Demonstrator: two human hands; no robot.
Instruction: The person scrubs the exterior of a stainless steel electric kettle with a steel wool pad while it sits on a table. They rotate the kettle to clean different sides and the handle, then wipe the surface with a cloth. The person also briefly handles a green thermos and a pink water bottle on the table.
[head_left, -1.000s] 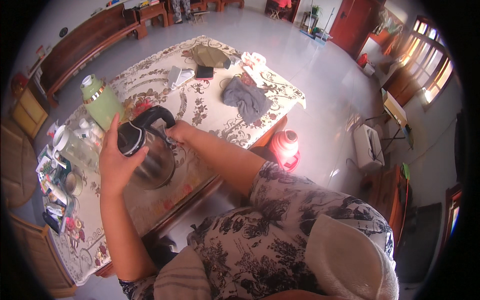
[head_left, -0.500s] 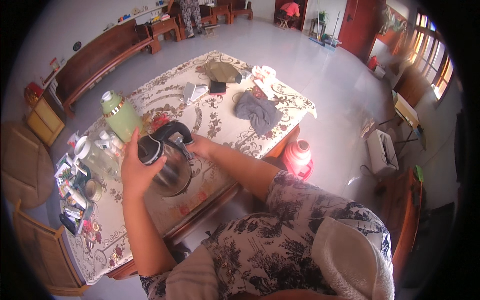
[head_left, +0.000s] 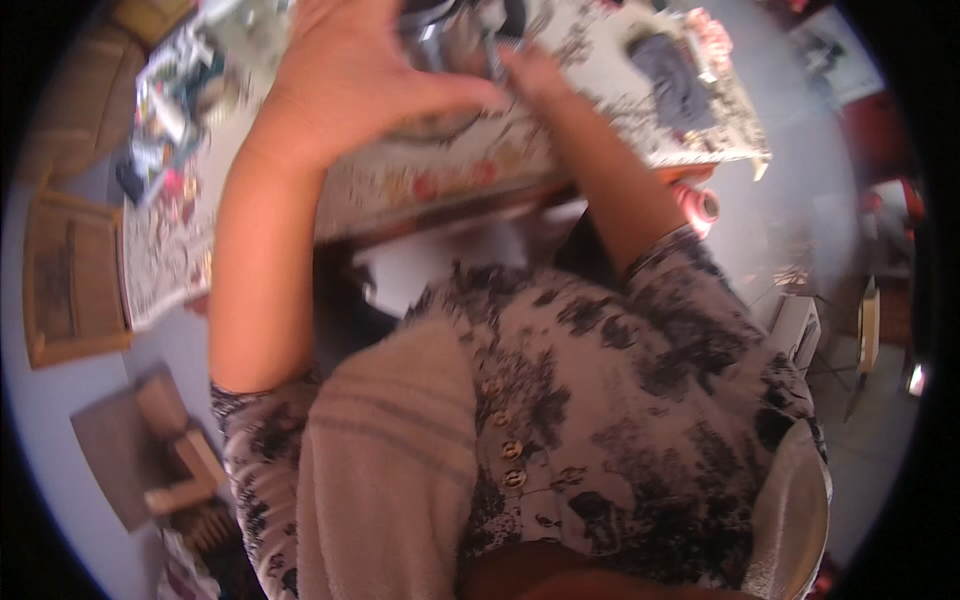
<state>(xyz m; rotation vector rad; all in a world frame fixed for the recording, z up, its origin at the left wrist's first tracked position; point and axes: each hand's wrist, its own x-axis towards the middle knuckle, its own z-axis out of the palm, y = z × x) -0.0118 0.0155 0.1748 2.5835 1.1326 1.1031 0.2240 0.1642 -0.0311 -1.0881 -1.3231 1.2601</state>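
A dark, shiny metal kettle [head_left: 462,48] with a black handle is at the upper edge, partly cut off and partly covered by my left hand. My left hand [head_left: 350,85] is beside and in front of it, thumb stretched across its near side; its fingertips run out of view. My right hand [head_left: 532,76] is closed at the kettle's handle side, blurred by motion. Beneath the kettle is the patterned tablecloth [head_left: 365,195]. Whether the kettle rests on it cannot be made out.
Small containers and odds and ends [head_left: 170,125] crowd the table's left side. A grey cloth [head_left: 672,82] lies toward the right. Below the table's right corner stands a pink flask [head_left: 697,208]. A wooden chair [head_left: 75,275] is at the left, and a towel [head_left: 390,450] hangs over my front.
The view has tipped downward, so the table and kettle sit higher in the picture and more of my shirt shows. Both hands stay at the kettle.
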